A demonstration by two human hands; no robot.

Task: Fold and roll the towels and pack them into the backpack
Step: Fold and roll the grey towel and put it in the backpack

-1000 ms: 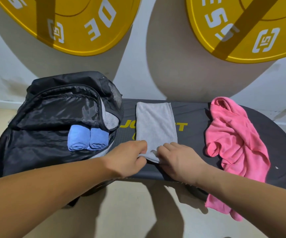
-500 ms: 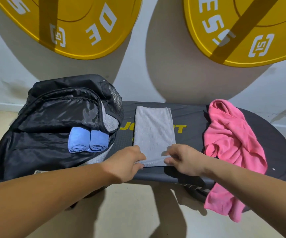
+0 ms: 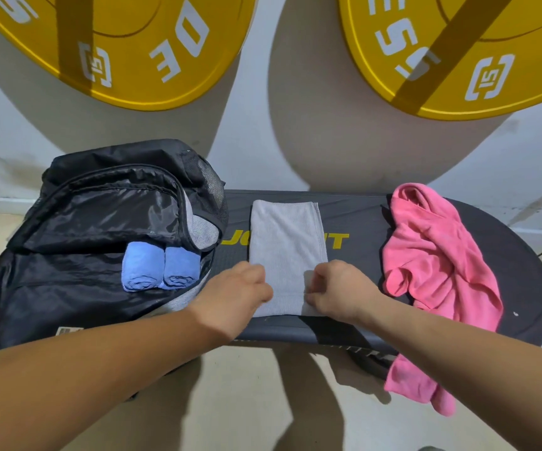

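Observation:
A grey towel (image 3: 286, 242), folded into a long strip, lies flat across the middle of the black board (image 3: 520, 265). My left hand (image 3: 240, 291) pinches its near left edge and my right hand (image 3: 341, 291) pinches its near right edge. A black backpack (image 3: 78, 229) lies open at the left, with two rolled blue towels (image 3: 157, 266) side by side in its mouth. An unfolded pink towel (image 3: 432, 262) lies crumpled at the right, one end hanging over the board's front edge.
Two large yellow weight plates (image 3: 139, 50) (image 3: 458, 60) lean on the white wall behind. The board has yellow lettering (image 3: 338, 240) partly under the grey towel. Beige floor (image 3: 263, 402) lies below the board's front edge.
Both hands have moved a little further up the grey towel's near end, which now lies flatter on the board. The view has shifted slightly.

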